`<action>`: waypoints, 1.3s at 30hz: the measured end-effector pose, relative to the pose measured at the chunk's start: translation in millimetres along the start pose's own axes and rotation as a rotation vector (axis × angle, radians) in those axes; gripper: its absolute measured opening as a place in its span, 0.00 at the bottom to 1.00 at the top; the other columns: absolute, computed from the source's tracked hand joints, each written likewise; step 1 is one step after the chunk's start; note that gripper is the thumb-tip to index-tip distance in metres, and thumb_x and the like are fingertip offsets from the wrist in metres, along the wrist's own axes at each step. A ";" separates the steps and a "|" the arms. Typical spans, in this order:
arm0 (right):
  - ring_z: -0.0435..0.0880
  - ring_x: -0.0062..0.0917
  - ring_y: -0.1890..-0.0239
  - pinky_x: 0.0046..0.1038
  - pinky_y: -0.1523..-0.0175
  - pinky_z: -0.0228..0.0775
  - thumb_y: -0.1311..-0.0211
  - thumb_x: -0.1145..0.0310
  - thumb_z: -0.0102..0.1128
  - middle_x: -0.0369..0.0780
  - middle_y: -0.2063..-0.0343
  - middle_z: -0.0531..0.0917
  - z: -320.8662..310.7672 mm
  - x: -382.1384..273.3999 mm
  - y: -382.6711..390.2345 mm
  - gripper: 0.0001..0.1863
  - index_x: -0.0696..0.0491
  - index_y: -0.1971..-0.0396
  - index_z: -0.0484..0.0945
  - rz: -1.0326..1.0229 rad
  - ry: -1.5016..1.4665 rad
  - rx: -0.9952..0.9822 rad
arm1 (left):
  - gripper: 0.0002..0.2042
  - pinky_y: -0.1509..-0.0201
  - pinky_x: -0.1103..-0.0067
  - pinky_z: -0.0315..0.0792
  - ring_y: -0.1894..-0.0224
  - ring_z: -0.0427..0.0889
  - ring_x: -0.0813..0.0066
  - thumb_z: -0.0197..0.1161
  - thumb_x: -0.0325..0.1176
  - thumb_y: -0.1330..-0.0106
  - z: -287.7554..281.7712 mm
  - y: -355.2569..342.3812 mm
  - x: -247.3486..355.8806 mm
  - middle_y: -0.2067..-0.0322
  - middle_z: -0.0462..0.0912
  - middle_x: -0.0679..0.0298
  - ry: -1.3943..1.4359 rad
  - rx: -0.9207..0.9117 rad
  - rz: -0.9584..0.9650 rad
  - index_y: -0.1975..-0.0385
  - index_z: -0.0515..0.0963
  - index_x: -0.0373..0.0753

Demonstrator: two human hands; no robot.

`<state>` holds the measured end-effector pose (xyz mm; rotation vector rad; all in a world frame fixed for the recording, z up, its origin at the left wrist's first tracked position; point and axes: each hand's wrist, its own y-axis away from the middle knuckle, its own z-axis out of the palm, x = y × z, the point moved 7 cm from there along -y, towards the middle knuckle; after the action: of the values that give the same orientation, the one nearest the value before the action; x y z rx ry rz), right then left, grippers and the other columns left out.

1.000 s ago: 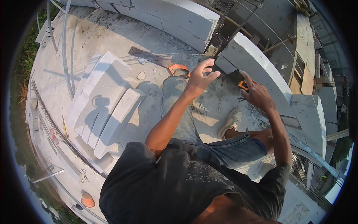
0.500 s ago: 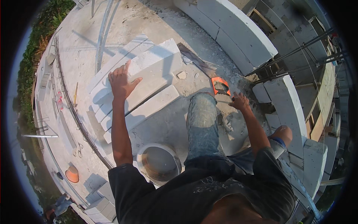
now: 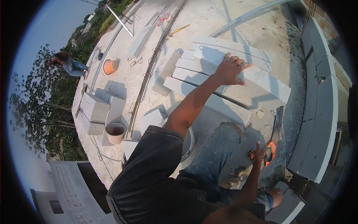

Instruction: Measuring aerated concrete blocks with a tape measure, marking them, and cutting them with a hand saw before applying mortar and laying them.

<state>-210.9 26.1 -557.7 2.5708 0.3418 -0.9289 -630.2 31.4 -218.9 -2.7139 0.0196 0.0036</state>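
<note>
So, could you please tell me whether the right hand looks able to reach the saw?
Probably yes: the right hand is right by the orange saw handle, and nothing visible blocks the way, though I cannot tell whether that hand is holding something.

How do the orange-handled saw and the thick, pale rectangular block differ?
The saw has an orange handle; the block is pale. The saw is thin-bladed; the block is bulky. Each is close to a hand: the saw to the right hand, the block to the left hand.

Bright sunlight, shadows across blocks [image 3: 269, 86], fisheye-bent edges
</note>
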 end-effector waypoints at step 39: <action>0.76 0.34 0.44 0.39 0.41 0.68 0.41 0.49 0.61 0.40 0.47 0.78 -43.7 -207.7 -110.7 0.34 0.54 0.40 0.69 0.029 -1.322 -0.403 | 0.37 0.34 0.38 0.42 0.31 0.40 0.33 0.62 0.60 0.39 38.5 263.8 -27.1 0.32 0.50 0.50 0.096 0.270 -0.974 0.32 0.63 0.49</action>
<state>-381.3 124.3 -421.3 1.1903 0.0659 -1.9962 -661.1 -192.3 -363.2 -2.1895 -1.1602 -0.3789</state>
